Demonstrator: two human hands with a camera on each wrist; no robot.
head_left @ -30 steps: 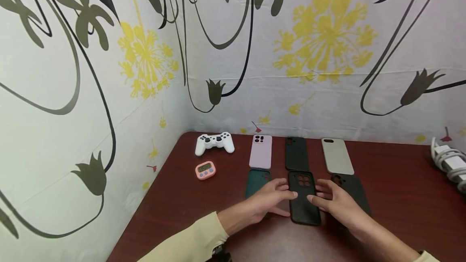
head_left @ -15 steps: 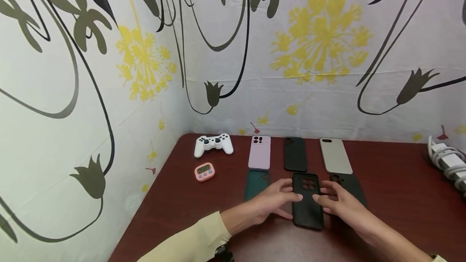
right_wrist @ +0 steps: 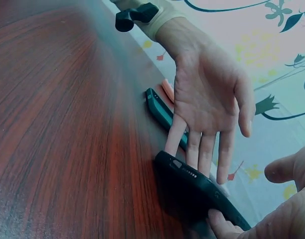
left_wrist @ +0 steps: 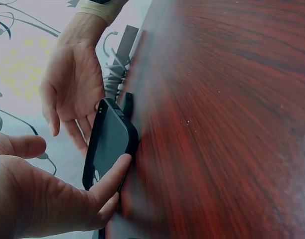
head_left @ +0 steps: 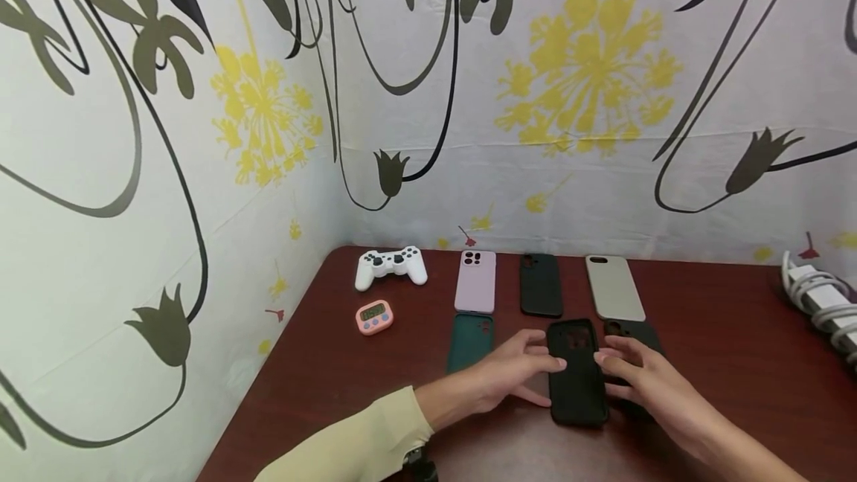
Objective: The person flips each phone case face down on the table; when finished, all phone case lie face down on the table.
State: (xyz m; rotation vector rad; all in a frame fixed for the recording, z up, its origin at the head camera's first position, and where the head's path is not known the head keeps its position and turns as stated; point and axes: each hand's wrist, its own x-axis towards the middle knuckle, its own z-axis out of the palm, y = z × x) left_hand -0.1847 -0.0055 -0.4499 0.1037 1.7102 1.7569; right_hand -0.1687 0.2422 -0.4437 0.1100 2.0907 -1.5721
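A black phone case (head_left: 578,385) with a raised rim and camera cutouts lies between the two hands in the head view. My left hand (head_left: 512,370) is at its left edge, fingers fairly straight and thumb reaching over that side. At the opposite edge is my right hand (head_left: 646,378), thumb at the rim and fingers loosely extended. Seen from the left wrist, the case (left_wrist: 110,142) sits close over the table, fingertips touching its side. Just left of my left hand lies a green case (head_left: 471,343); a dark case (head_left: 634,329) is partly hidden behind my right hand.
A lilac case (head_left: 475,281), a black case (head_left: 541,285) and a pale grey case (head_left: 616,288) form a back row on the dark red table (head_left: 321,393). Left of them are a white game controller (head_left: 390,266) and a pink timer (head_left: 374,317). A corded power strip (head_left: 823,300) stands far right.
Both hands and the black case between them have shifted to the right and slightly towards the person. More of the green case now shows; the dark case at right is more covered.
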